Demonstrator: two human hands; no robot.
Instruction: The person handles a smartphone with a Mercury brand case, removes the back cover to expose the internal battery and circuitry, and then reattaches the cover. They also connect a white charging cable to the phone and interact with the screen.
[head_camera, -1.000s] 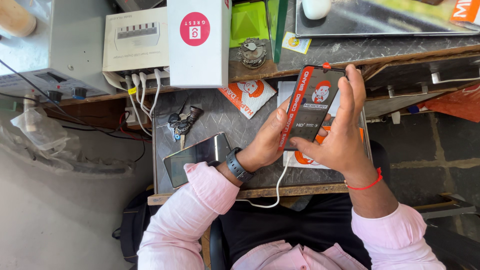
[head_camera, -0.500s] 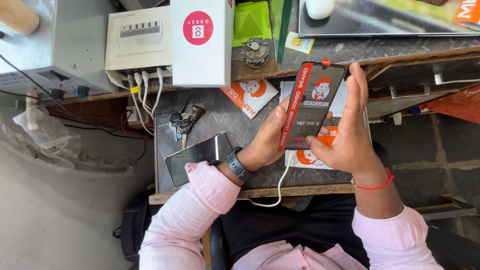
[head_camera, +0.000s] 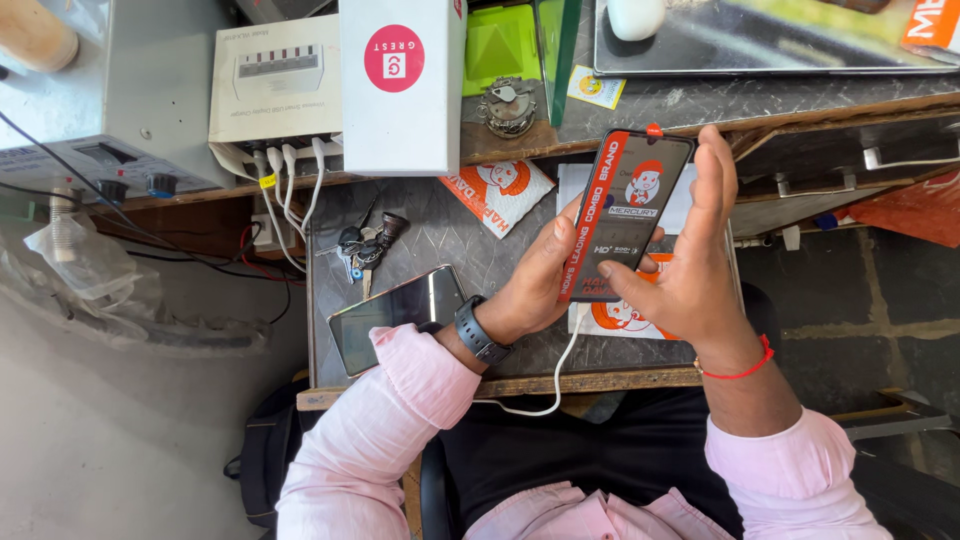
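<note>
Both hands are up over the small desk (head_camera: 440, 240), and between them sits a phone (head_camera: 628, 210), tilted, screen side up, covered by a printed red-and-black film. The left hand (head_camera: 540, 280) cups it from below and the left edge, fingers closed round the side, thumb against the red strip. The right hand (head_camera: 690, 260) comes in from the other side: thumb pressed on the lower part of the film, the other fingers straight and together along the right edge, tips near the top corner by a small red tab (head_camera: 654, 129).

A white cable (head_camera: 560, 370) trails from under the left hand down over the desk's front edge; whether it is plugged into the phone I can't tell.

Risks, as I judge them: the phone is held in the air and not resting on anything, so a slip of that left grip would drop it onto the stone top or off the front. A snag on the cable could jerk it too. If the film is pressed unevenly, I'd expect it to skew or trap air.

A second phone (head_camera: 398, 315) lies flat just beside the left wrist and its watch (head_camera: 478, 330); a sleeve sweep could push it. Keys (head_camera: 362, 248) lie nearby, hard enough to scratch glass.
</note>
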